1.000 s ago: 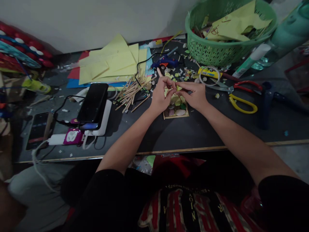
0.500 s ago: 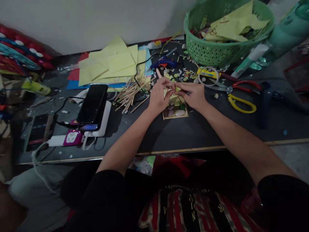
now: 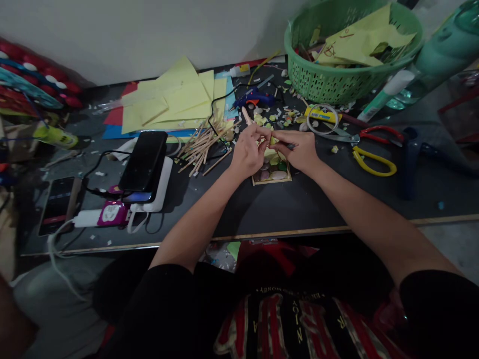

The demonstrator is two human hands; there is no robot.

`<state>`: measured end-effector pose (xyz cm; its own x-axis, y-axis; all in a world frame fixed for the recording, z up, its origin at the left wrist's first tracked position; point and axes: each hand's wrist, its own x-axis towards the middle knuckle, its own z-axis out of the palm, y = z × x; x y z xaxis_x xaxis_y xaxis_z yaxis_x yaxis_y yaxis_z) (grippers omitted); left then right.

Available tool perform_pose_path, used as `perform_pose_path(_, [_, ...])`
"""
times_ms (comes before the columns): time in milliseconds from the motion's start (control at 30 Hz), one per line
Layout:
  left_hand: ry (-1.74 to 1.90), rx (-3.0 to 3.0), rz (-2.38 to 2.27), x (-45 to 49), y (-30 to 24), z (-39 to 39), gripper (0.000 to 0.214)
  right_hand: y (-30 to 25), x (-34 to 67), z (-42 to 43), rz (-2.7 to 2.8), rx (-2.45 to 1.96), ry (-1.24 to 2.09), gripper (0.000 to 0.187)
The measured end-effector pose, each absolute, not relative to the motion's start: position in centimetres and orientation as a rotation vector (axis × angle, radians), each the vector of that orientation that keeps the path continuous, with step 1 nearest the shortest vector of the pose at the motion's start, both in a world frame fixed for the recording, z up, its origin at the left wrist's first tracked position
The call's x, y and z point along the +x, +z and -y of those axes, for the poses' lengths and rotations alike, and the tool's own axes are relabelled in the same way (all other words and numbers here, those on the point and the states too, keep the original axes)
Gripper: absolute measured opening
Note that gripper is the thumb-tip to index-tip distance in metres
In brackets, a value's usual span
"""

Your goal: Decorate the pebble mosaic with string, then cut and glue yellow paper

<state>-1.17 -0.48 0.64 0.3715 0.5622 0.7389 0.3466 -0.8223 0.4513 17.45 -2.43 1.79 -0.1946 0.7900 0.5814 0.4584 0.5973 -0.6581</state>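
My left hand (image 3: 249, 152) and my right hand (image 3: 298, 149) meet fingertip to fingertip over a small stick-edged frame (image 3: 271, 181). Both are closed in a pinch, and what sits between the fingers is too small to make out. Smooth pebbles (image 3: 279, 175) in grey, brown and white lie inside the frame, with a dark green piece (image 3: 282, 165) and yellowish bits near them. The far part of the frame is hidden under my hands. Just beyond them, a pale stick-like piece (image 3: 247, 115) points up from behind my left fingers.
Loose wooden sticks (image 3: 202, 144) lie left of my hands. Behind are a blue glue gun (image 3: 258, 97), yellow paper (image 3: 172, 92) and scraps. Pliers (image 3: 376, 144), a yellow cutter (image 3: 324, 113) and a green basket (image 3: 329, 82) stand right. Phones (image 3: 144, 159) and cables occupy the left.
Both hands stay pinched over the frame, with only a very slight shift of the fingers. The pebbles and tools lie as before.
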Motion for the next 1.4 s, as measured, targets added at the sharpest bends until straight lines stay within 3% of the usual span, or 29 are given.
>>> perform_pose_path(233, [1.486, 2.447, -0.849, -0.9, 0.7, 0.5, 0.02, 1.6, 17.1, 2.5, 1.752, -0.964, 0.592, 0.043])
perform_pose_path(467, [1.583, 2.259, -0.932, -0.5, 0.4, 0.5, 0.032, 0.9, 17.1, 1.5, 1.637, -0.891, 1.01, 0.061])
perform_pose_path(800, [1.703, 2.119, -1.171, -1.8, 1.8, 0.2, 0.039, 2.3, 17.7, 2.1, 1.562, -0.805, 1.288, 0.064])
perform_pose_path(933, [1.73, 2.179, -1.29, -2.2, 0.7, -0.9, 0.036, 3.1, 18.4, 1.9, 1.65, -0.829, 1.212, 0.062])
perform_pose_path(1167, [1.723, 2.217, -1.339, -2.2, 0.3, -1.1, 0.031, 3.2, 20.3, 1.1, 2.266, -0.968, 0.651, 0.033])
perform_pose_path(1400, [1.398, 2.336, -1.496, -1.5, 1.5, 0.3, 0.021, 4.4, 20.4, 1.4, 2.42, -1.17, 0.617, 0.038])
